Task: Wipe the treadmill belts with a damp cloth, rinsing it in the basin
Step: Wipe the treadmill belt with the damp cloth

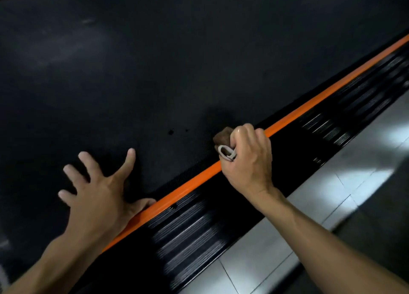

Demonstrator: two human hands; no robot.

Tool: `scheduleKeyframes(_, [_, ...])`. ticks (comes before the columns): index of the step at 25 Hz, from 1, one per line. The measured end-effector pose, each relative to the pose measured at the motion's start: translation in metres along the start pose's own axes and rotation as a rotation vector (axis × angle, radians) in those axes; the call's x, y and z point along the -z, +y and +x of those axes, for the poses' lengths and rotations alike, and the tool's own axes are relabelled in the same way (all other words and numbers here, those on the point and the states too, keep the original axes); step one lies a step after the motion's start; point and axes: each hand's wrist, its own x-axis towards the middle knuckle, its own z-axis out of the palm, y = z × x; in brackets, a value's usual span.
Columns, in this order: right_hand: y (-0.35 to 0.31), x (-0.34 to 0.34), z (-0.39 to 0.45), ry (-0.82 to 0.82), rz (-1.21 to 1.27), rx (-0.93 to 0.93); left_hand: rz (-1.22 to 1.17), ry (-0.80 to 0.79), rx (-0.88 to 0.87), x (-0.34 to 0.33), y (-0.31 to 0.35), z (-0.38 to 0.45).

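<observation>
The right hand (pixel 247 158) squeezes a mostly hidden cloth (pixel 223 138) mid-frame; the left hand (pixel 99 189) lies flat, fingers spread, on the dark belt (pixel 132 61).

dim overall | treadmill belt (pixel 155 61) nearly black, faint sheen at its upper left | bright glare patches on floor tiles (pixel 358 161) right of belt | motion blur streaks on ribbed side rail (pixel 190 227) beside belt | wide-angle bend at edges | soft shadow under right hand (pixel 247 158)
</observation>
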Motion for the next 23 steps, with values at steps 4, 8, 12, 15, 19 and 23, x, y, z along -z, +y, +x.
scheduleKeyframes(4, [0.022,-0.008,0.091,0.099,-0.076,-0.105,0.022,0.042,0.018,0.002,0.003,-0.003])
scheduleKeyframes(8, [0.056,-0.038,0.154,-0.111,-0.154,-0.152,0.086,-0.034,0.095,0.014,0.016,-0.002])
scheduleKeyframes(12, [0.07,-0.05,0.171,-0.306,-0.095,-0.186,0.104,-0.157,-0.045,0.076,0.065,0.024])
scheduleKeyframes(15, [0.075,-0.047,0.184,-0.406,-0.062,-0.149,0.081,0.041,-0.327,0.105,0.134,0.074])
scheduleKeyframes(19, [0.097,-0.035,0.196,-0.601,0.173,-0.087,-0.221,0.109,-0.42,0.11,0.222,0.158])
scheduleKeyframes(23, [0.114,-0.024,0.211,-0.763,0.432,-0.121,-0.296,0.245,-0.176,0.111,0.271,0.216])
